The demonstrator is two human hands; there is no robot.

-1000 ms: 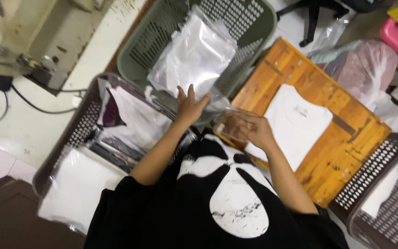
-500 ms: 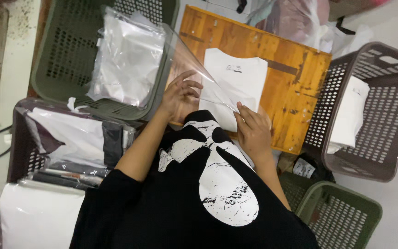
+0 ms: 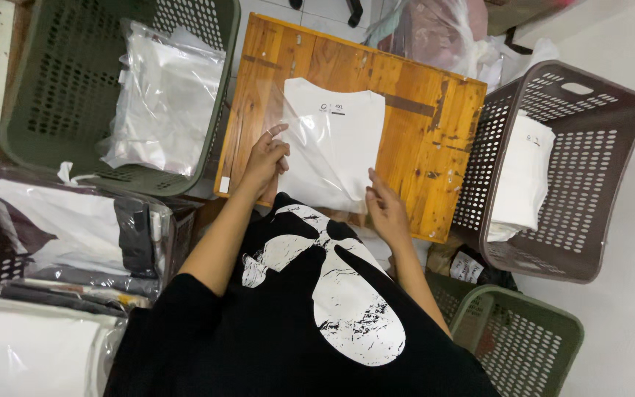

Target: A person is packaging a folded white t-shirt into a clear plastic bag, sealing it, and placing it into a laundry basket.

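On the wooden board [image 3: 420,110] lies a folded white shirt [image 3: 336,140], with a clear bag [image 3: 310,158] over its near part. Left hand [image 3: 264,156] pinches the bag's left edge with closed fingers; right hand [image 3: 384,209] grips its near right corner. It looks like the bagging step. Sliding the bag further needs both edges held open and even.

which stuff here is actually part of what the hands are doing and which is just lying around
In hand:
left hand and right hand, both on the clear plastic bag
folded white t-shirt
wooden board

Lying about:
green basket of bagged garments
brown basket holding a folded white garment
empty green basket
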